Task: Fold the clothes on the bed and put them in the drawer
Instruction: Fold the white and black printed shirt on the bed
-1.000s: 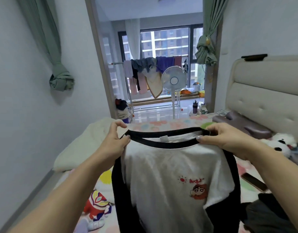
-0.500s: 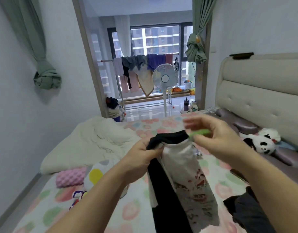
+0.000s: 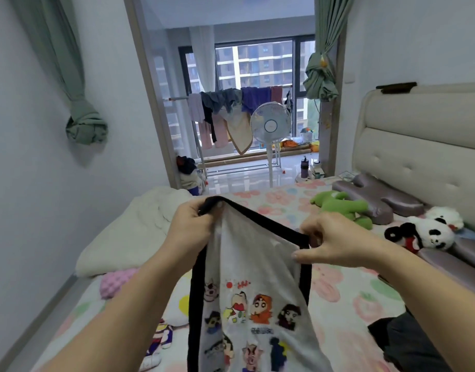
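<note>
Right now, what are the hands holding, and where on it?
Both hold the shirt by its black top edge: left hand at the raised corner, right hand at the lower corner. The rest hangs over the bed.

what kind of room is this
Most likely a lived-in home bedroom. A bed with a floral sheet and padded headboard fills the right side, soft toys like a panda lie on it, and laundry hangs on a drying rack by the window.
</note>
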